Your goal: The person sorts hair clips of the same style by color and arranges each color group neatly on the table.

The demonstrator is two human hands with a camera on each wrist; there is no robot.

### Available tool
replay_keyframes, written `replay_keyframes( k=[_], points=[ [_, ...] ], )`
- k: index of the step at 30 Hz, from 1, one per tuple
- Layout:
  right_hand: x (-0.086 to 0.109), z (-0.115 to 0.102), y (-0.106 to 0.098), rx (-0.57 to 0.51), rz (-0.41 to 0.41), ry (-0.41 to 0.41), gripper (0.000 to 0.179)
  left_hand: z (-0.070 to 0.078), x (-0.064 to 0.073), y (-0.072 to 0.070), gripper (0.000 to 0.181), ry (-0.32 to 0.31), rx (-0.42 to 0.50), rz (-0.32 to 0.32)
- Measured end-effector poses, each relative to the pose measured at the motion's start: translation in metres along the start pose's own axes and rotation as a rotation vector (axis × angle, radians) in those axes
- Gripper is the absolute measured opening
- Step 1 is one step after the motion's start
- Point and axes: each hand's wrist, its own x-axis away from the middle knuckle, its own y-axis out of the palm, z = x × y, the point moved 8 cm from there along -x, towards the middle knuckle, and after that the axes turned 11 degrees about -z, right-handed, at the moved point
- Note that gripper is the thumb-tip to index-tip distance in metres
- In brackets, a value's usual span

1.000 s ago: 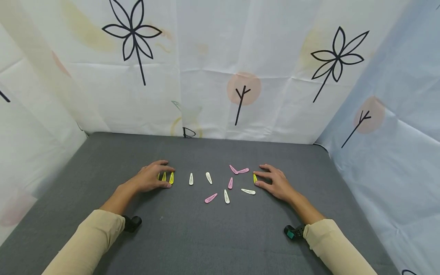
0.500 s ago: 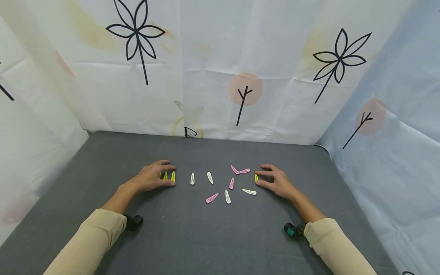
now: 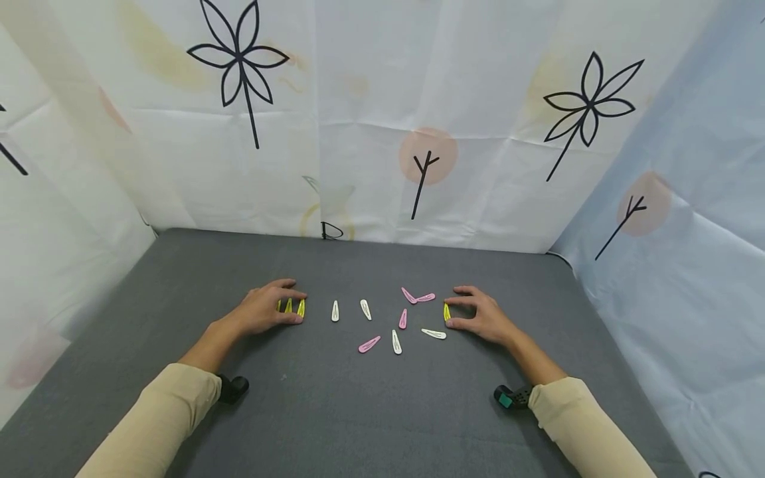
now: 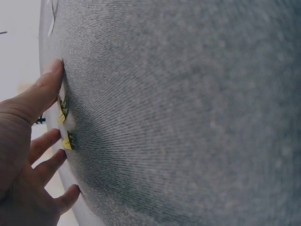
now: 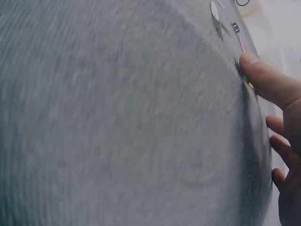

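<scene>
In the head view my left hand rests at the left end of the spread of hair clips. Its thumb and index finger pinch a yellow snap hair clip at its two ends. Two more yellow clips stand in a row under the palm side, partly covered by the fingers. At the right end, my right hand has thumb and index fingertip at the ends of another yellow clip. The left wrist view shows yellow clips beyond the thumb; in the right wrist view the thumb hides most of the clip.
Between the hands lie several white hair clips and several pink hair clips, spread at varied angles on the grey cloth-covered table. A patterned white curtain hangs behind the table and along its sides.
The head view has shifted slightly, moving the whole scene a little to the right. Both hands keep their places at the yellow clips, and the other clips lie as before.
</scene>
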Motion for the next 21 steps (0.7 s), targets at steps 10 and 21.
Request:
replay_keyframes(
  k=[10,21],
  points=[
    [-0.030,-0.040,0.001,0.100,0.162,-0.048,0.046,0.000,0.003,0.000,0.053,0.002,0.001,-0.006],
    [-0.089,-0.129,0.054,0.071,0.046,-0.202,0.048,0.001,0.002,0.001,0.053,0.006,-0.007,0.002]
  ],
)
